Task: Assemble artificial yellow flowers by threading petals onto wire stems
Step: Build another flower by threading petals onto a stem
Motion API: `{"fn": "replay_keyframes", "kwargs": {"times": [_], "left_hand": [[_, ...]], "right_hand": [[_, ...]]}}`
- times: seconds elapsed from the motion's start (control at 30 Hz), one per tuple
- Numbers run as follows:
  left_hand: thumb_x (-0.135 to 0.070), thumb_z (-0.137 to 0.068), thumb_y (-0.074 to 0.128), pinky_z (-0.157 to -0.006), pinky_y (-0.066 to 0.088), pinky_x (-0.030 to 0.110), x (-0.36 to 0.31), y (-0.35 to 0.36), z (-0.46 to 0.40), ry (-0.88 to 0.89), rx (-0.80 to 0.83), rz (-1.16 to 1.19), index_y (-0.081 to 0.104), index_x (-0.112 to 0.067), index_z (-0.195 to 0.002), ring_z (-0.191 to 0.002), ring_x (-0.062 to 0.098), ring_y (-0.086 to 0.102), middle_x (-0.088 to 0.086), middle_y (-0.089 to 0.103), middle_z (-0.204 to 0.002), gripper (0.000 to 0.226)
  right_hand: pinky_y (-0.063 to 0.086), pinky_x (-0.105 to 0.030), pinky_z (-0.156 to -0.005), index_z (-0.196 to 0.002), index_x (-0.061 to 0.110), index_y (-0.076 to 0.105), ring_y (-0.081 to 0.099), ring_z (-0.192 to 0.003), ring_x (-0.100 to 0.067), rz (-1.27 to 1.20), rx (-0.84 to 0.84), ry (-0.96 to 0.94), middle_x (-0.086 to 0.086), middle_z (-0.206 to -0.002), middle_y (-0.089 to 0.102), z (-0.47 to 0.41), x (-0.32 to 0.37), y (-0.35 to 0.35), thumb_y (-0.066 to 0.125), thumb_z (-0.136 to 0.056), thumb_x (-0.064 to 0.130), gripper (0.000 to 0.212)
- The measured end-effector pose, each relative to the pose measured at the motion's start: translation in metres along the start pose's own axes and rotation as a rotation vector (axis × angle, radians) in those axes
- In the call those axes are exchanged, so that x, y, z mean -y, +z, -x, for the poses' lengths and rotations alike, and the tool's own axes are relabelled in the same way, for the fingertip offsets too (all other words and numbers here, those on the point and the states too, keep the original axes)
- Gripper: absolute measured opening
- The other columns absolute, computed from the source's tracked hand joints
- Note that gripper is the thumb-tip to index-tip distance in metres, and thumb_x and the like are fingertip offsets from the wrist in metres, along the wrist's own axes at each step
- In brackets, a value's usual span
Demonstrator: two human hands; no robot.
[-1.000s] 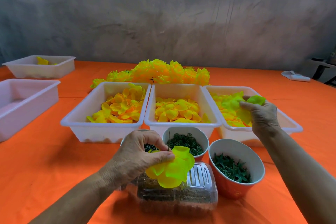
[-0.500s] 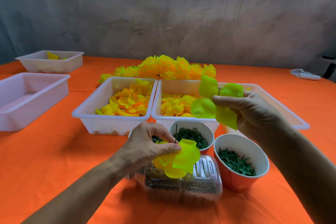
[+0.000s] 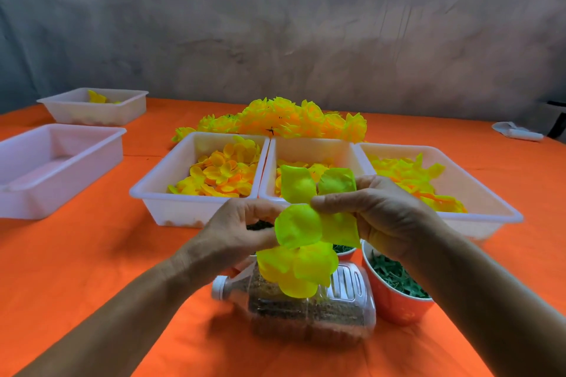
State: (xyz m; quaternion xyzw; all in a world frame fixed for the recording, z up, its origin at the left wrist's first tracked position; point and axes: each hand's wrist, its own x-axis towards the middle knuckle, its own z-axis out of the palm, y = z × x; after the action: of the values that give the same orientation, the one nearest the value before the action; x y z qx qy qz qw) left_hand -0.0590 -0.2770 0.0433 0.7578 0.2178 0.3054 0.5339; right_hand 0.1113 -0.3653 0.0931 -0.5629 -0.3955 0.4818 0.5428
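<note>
Wire stem hidden behind petal piece [image 3: 309, 214]; two cups mostly blocked by hands; left pink tray [image 3: 55, 162] cut off by edge.

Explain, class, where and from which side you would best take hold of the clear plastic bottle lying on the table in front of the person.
Probably around the neck just behind the white cap, coming from the left. The bottle lies on its side with the cap pointing left and bare cloth beside it; the red cup crowds its right end, and both hands work directly above.

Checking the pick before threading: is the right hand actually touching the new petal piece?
Touching. The head view shows the right hand pinching the petal piece, its thumb lying across the centre.
</note>
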Motion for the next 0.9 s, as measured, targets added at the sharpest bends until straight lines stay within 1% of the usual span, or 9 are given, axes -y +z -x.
{"fn": "replay_keyframes", "kwargs": {"times": [0.1, 0.17, 0.23, 0.37, 0.47, 0.6, 0.77, 0.83, 0.9], "left_hand": [[-0.035, -0.062, 0.066, -0.096, 0.045, 0.048, -0.011, -0.01, -0.001, 0.007, -0.15, 0.188, 0.073, -0.002, -0.095, -0.104, 0.036, 0.062, 0.017, 0.071, -0.101, 0.046], [-0.047, -0.061, 0.071, -0.099, 0.041, 0.047, -0.022, -0.009, -0.001, 0.012, -0.171, 0.204, 0.075, -0.008, -0.09, -0.105, 0.028, 0.064, 0.011, 0.072, -0.101, 0.049], [-0.047, -0.058, 0.082, -0.093, 0.046, 0.04, -0.027, -0.002, -0.001, -0.005, -0.174, 0.157, 0.075, -0.008, -0.087, -0.093, 0.02, 0.066, 0.008, 0.074, -0.093, 0.048], [-0.027, -0.057, 0.076, -0.063, 0.054, 0.021, -0.025, 0.006, -0.001, -0.044, -0.12, 0.276, 0.078, -0.016, -0.08, -0.076, 0.015, 0.071, 0.006, 0.075, -0.083, 0.025], [-0.023, -0.055, 0.076, -0.056, 0.052, 0.019, -0.024, 0.007, -0.003, -0.112, -0.144, 0.333, 0.078, -0.012, -0.075, -0.067, 0.014, 0.071, 0.007, 0.074, -0.077, 0.023], [-0.023, -0.053, 0.076, -0.054, 0.051, 0.019, -0.025, 0.007, -0.006, -0.194, -0.145, 0.347, 0.077, -0.009, -0.072, -0.064, 0.014, 0.07, 0.008, 0.074, -0.074, 0.024], [-0.031, -0.041, 0.079, -0.074, 0.054, 0.031, -0.026, 0.007, -0.009, -0.244, -0.157, 0.338, 0.077, -0.014, -0.071, -0.072, 0.017, 0.07, 0.008, 0.074, -0.078, 0.035], [-0.023, -0.04, 0.087, -0.087, 0.05, 0.044, -0.029, 0.007, -0.008, -0.29, -0.151, 0.32, 0.076, -0.008, -0.075, -0.082, 0.026, 0.065, 0.02, 0.072, -0.086, 0.04], [-0.024, -0.045, 0.086, -0.099, 0.04, 0.057, -0.032, 0.007, -0.008, -0.335, -0.159, 0.294, 0.073, -0.003, -0.084, -0.095, 0.035, 0.059, 0.029, 0.066, -0.103, 0.046]], "right_hand": [[0.059, -0.037, -0.057, -0.091, -0.007, 0.066, 0.069, -0.061, -0.026, -0.004, -0.011, -0.011, -0.019, -0.082, 0.072, 0.0, 0.0, 0.004, 0.075, -0.046, 0.007, 0.049], [0.059, -0.037, -0.057, -0.091, -0.007, 0.067, 0.069, -0.061, -0.026, -0.002, -0.011, -0.034, -0.019, -0.083, 0.072, -0.001, 0.0, 0.006, 0.075, -0.046, 0.007, 0.048], [0.059, -0.034, -0.057, -0.087, -0.003, 0.069, 0.07, -0.062, -0.024, 0.019, 0.005, -0.059, -0.017, -0.08, 0.072, 0.0, 0.001, 0.008, 0.075, -0.046, 0.009, 0.043], [0.058, -0.031, -0.056, -0.087, -0.003, 0.069, 0.07, -0.064, -0.023, 0.043, 0.043, -0.066, -0.015, -0.078, 0.073, 0.002, 0.0, 0.013, 0.075, -0.048, 0.01, 0.042], [0.056, -0.029, -0.053, -0.086, 0.001, 0.071, 0.07, -0.063, -0.022, 0.004, 0.073, -0.005, -0.013, -0.079, 0.073, 0.001, 0.0, 0.008, 0.073, -0.05, 0.008, 0.036], [0.058, -0.033, -0.057, -0.087, 0.002, 0.072, 0.071, -0.07, -0.025, 0.005, 0.08, 0.028, -0.016, -0.086, 0.073, 0.0, 0.0, 0.005, 0.072, -0.051, 0.007, 0.036], [0.055, -0.029, -0.051, -0.075, 0.006, 0.071, 0.07, -0.06, -0.02, 0.019, 0.052, 0.029, -0.012, -0.075, 0.073, -0.001, 0.001, 0.006, 0.072, -0.051, 0.008, 0.024], [0.055, -0.028, -0.05, -0.073, 0.006, 0.071, 0.069, -0.058, -0.02, 0.015, 0.049, 0.021, -0.012, -0.073, 0.072, 0.0, 0.002, 0.008, 0.072, -0.052, 0.007, 0.021], [0.054, -0.027, -0.049, -0.074, 0.005, 0.071, 0.069, -0.057, -0.02, 0.019, 0.045, 0.015, -0.012, -0.072, 0.072, -0.001, 0.001, 0.009, 0.071, -0.052, 0.006, 0.022]]}}
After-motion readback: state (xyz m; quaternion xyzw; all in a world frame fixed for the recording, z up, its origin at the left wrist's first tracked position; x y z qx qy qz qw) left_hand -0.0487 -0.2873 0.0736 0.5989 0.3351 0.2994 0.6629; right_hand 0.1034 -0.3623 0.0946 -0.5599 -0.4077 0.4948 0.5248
